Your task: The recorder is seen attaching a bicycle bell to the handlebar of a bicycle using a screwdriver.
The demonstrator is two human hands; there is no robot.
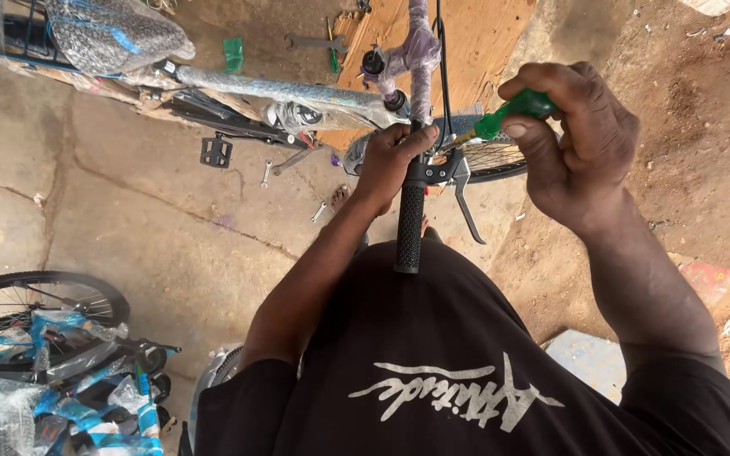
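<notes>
1. Cracked concrete floor [154, 228] below, dirt to the right, plywood sheet [466, 42] beyond.
2. Left hand [390, 160] closed around the handlebar [420, 76] just above the black grip [410, 228], thumb against the brake lever clamp [437, 171].
3. Right hand [576, 143] clenched on a green-handled screwdriver [513, 110], shaft angled down-left toward the clamp, tip hidden behind the left hand's fingers.
4. Brake lever [465, 203] hanging down just right of the grip.
5. Plastic-wrapped bicycle frame [280, 93] lying across the floor at upper left, spanners [266, 174] scattered near its pedal [215, 152].
6. Another wrapped bicycle [52, 371] at lower left.
</notes>
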